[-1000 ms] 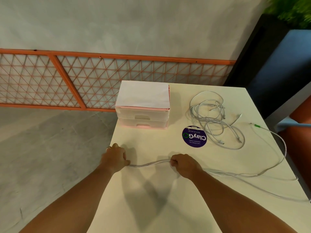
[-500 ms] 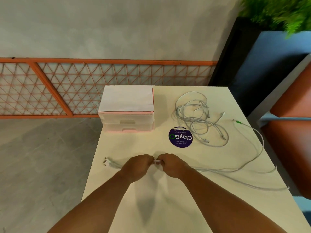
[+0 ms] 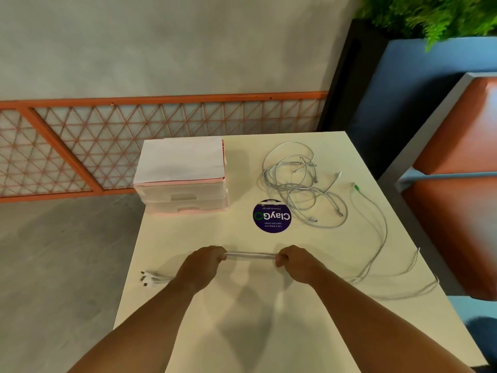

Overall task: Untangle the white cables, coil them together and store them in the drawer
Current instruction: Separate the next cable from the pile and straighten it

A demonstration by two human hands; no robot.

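1. White cable bundle (image 3: pixel 251 255) is stretched taut between both hands, low over the near part of the tabletop (image 3: pixel 188 238). Its long axis runs straight left-right across the view.
2. Left hand (image 3: pixel 200 266): the grip is closed, fingers curled right over the bundle. Right hand (image 3: pixel 294 263): same deal, clamped round the other end of that stretch.
3. Plug ends (image 3: pixel 146 278) poke out just past the left hand, near the tabletop's left edge, so the short side is on the left.
4. All the slack is on the right. Long tails (image 3: pixel 386 234) trail away from the right hand and loop toward the far right edge, one ending in a green tip (image 3: pixel 356 187).
5. My guess is the coiling turns on that. The right hand is nearer the slack, so it would feed while the left anchors the plug end.
6. A second tangle (image 3: pixel 301 189) sits well apart, beyond the sticker (image 3: pixel 272 216). The drawers (image 3: pixel 183 196) are at the far left and look closed.
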